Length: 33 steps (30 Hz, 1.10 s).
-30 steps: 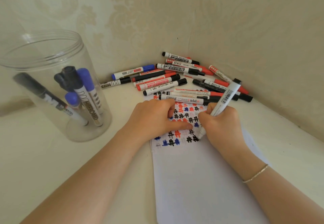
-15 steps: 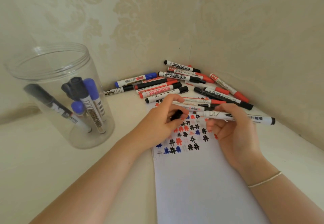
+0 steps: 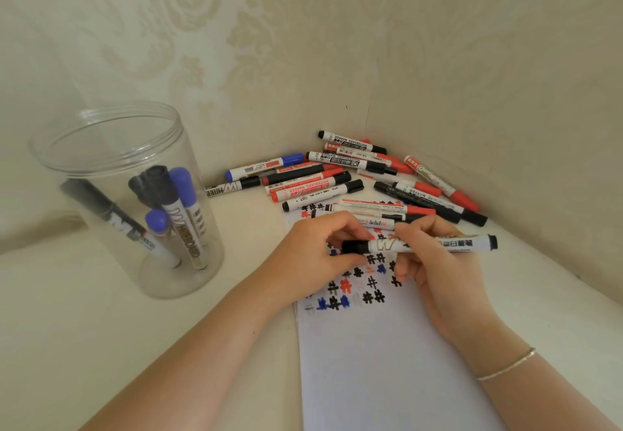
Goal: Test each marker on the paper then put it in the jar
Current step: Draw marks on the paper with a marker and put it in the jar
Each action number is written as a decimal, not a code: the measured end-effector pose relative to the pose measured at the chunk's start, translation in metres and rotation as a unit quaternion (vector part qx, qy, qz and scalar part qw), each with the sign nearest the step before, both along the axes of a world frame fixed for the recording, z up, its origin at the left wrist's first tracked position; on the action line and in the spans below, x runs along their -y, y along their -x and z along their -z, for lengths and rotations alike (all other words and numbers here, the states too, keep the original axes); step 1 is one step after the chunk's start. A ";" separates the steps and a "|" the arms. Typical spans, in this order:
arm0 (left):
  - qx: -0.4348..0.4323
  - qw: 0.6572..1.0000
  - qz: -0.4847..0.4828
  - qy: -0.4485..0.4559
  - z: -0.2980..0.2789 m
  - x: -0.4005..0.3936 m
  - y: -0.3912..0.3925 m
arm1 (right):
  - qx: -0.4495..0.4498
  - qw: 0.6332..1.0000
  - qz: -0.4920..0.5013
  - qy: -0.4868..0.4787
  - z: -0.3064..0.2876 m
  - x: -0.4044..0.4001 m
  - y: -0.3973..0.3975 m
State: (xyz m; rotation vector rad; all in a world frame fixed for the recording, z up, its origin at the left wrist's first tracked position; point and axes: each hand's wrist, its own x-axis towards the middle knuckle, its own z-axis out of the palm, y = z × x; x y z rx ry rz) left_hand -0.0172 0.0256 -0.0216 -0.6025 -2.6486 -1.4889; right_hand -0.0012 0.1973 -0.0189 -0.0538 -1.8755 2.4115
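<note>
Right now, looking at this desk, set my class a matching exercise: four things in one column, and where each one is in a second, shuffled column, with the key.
Column 1
1. jar
2. black marker
3. paper
4. marker pile

Column 2
A. in the corner against the walls
B. standing at the left, with markers inside
C. held level between the left hand and the right hand
D. flat on the desk beneath both hands

Pairs: 1-B, 2-C, 3-D, 4-A

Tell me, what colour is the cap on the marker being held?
Black cap, white marker; head view.
</note>
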 end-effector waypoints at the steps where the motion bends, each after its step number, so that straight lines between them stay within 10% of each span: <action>1: -0.007 1.000 0.003 -0.006 0.000 0.001 0.000 | 0.001 1.000 -0.008 0.009 0.000 -0.001 0.000; 10: 0.099 0.987 0.024 -0.124 -0.010 -0.002 -0.005 | 0.038 0.983 -0.084 0.158 -0.008 -0.003 -0.001; 13: 0.116 0.985 -0.032 -0.124 -0.007 -0.001 -0.002 | 0.005 0.994 0.093 0.058 -0.004 -0.007 0.004; 19: 0.057 0.986 -0.129 -0.085 -0.002 -0.009 -0.007 | -0.054 0.969 0.094 -0.223 -0.001 0.009 -0.002; 33: -0.095 0.965 -0.186 -0.156 -0.051 -0.016 -0.026 | 0.018 0.996 0.020 -0.086 -0.048 0.015 0.028</action>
